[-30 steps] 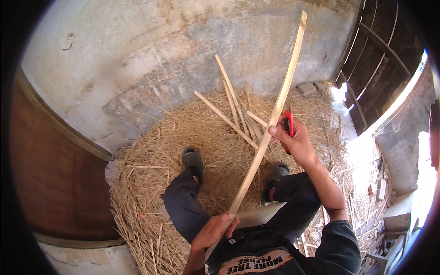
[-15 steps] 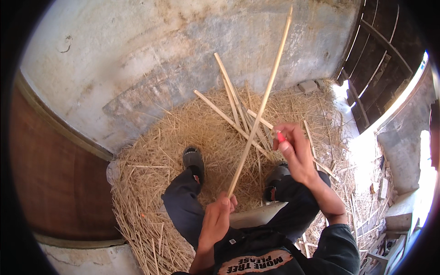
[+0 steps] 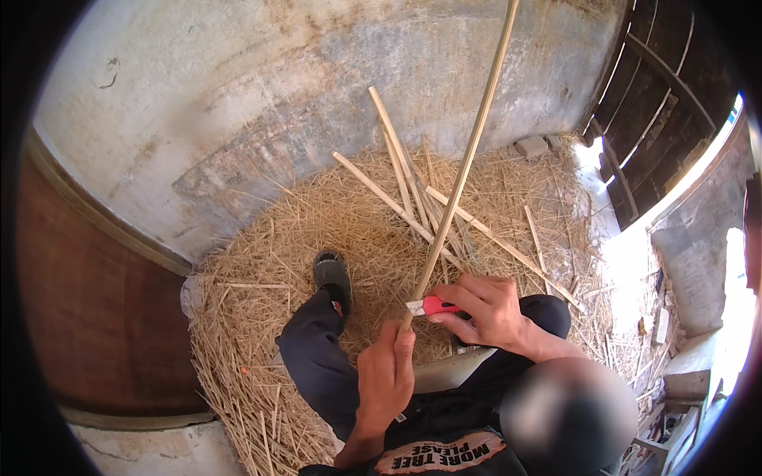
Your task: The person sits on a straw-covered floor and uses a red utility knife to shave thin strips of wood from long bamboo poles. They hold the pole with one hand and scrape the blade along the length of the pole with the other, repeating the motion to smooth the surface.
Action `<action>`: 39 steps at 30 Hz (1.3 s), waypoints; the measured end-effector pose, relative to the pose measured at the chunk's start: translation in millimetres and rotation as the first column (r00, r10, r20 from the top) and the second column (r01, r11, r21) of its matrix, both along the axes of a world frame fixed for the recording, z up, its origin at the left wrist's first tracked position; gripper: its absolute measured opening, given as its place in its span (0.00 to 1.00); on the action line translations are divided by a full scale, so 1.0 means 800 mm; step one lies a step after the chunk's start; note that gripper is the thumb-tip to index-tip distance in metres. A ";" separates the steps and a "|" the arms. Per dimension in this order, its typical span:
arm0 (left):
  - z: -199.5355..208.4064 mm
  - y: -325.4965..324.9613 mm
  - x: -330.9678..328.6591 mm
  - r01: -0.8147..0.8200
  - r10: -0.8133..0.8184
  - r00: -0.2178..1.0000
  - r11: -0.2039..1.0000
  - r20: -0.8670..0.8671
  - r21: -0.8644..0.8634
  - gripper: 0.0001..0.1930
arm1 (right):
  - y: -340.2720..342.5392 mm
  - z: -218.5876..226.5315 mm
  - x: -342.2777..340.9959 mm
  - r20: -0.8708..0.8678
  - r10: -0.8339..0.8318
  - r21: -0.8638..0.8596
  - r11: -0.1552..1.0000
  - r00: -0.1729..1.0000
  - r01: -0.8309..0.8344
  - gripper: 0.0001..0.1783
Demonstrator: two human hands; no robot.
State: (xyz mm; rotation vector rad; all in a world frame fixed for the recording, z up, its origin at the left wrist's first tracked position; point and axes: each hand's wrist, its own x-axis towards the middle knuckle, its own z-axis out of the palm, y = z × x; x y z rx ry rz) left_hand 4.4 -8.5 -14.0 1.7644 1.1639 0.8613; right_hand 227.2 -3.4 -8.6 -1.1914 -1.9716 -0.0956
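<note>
My left hand [image 3: 384, 374] is closed around the lower end of a long pale bamboo strip [image 3: 470, 159], which slants up and away past the top edge of the picture. My right hand [image 3: 490, 314] grips a red utility knife [image 3: 439, 305]. Its blade lies against the strip just above my left thumb. Beyond my hands, several split bamboo sticks [image 3: 379, 190] lie crossed in a loose pile, some leaning toward the wall.
Straw-like shavings [image 3: 278, 238] cover the floor around my feet. A stained wall [image 3: 262, 103] rises ahead, with a brown panel [image 3: 103, 301] at left. Dark wooden boards [image 3: 659, 87] stand at right, and grey blocks [image 3: 533, 147] sit by the wall.
My right hand has come down and left with the knife, bringing its blade to the strip near my left hand. The strip has shifted slightly upward.
</note>
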 end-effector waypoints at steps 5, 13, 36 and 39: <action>-0.003 0.001 0.007 -0.067 0.068 0.998 0.997 -0.018 0.041 0.22 | -0.001 -0.008 -0.006 0.029 0.004 0.016 1.000 1.000 -0.004 0.22; -0.009 0.000 0.004 -0.099 0.099 0.995 0.995 0.020 0.002 0.22 | -0.002 -0.003 -0.012 0.031 -0.025 0.018 1.000 0.999 0.025 0.24; -0.009 -0.005 -0.005 -0.034 0.037 0.997 0.998 -0.063 0.047 0.17 | -0.003 -0.001 -0.011 0.060 -0.096 0.105 0.990 0.994 0.090 0.21; -0.006 -0.007 -0.006 -0.034 0.036 0.998 0.999 -0.055 0.038 0.16 | -0.003 0.004 -0.011 0.078 -0.096 0.106 0.991 0.992 0.088 0.21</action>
